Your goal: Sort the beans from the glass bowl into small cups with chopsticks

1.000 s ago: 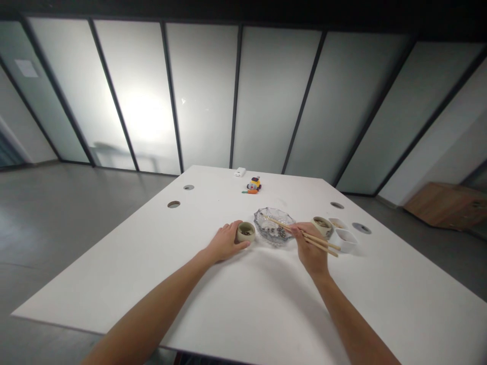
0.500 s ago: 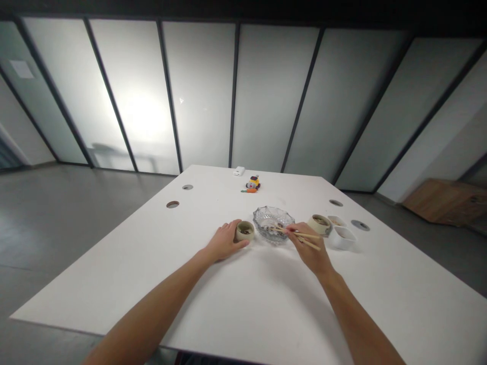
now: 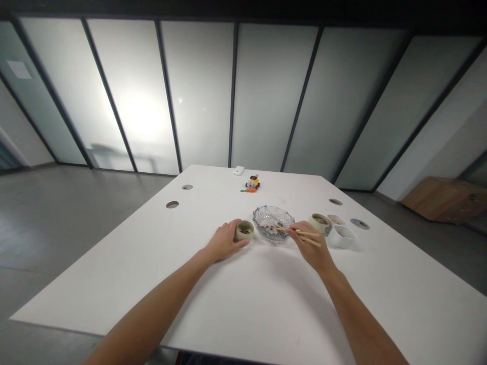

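Note:
My left hand (image 3: 225, 242) is wrapped round the near left side of a small pale-green cup (image 3: 244, 231) with dark bits inside, standing on the white table. A pair of wooden chopsticks (image 3: 311, 238) is gripped in my right hand (image 3: 310, 247). Their tips reach into a clear cut-glass bowl (image 3: 262, 218), among small dark and pale pieces too small to name. The bowl stands between my hands, just right of the cup. To the right of my right hand is a second pale-green cup (image 3: 316, 223), holding brownish pieces.
Two white dishes (image 3: 342, 240) joined or side by side stand at the right. Farther back lie a yellow toy vehicle (image 3: 252, 182), an orange toy carrot (image 3: 250, 190) and a white box-like object (image 3: 238, 171). Round holes pierce the white table (image 3: 213, 304). Frosted glass panels stand behind.
My right hand and the chopsticks have shifted very slightly, with the tips still in the glass bowl. My left hand stays on the cup.

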### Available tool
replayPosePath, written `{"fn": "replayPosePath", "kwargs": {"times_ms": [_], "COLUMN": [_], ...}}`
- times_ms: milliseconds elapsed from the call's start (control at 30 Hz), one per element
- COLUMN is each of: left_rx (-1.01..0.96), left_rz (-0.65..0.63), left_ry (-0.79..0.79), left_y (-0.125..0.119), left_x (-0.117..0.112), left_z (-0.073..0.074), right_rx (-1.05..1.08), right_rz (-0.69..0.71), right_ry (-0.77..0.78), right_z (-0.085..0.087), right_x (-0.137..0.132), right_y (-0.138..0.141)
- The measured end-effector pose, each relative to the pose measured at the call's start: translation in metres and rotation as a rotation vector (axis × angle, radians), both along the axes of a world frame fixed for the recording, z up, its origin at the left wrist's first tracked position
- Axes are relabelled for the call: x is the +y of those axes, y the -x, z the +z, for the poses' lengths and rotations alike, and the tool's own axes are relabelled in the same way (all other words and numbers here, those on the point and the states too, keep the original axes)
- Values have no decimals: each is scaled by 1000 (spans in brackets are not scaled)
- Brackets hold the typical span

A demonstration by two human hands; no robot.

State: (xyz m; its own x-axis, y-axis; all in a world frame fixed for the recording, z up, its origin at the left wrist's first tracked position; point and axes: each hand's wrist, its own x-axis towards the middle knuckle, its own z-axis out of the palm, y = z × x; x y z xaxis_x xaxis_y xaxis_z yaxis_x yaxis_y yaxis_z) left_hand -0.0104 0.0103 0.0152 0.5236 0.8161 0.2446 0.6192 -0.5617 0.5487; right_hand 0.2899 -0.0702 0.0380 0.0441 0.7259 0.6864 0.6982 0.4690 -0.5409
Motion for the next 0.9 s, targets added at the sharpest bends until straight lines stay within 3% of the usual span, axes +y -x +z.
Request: {"fn": "replayPosePath", "kwargs": {"times_ms": [467,900], "left_rx": [13,0], "left_rz": [4,2], "left_ry": [7,7], "left_y": [0,0], "left_x": [0,0], "left_z": [1,1], "right_rx": [-34,-17], "right_rz": [-34,-19], "right_ry": [-14,-55], "right_z": [-10,-6], "right_x": [7,6], "right_y": [-9,-7]}}
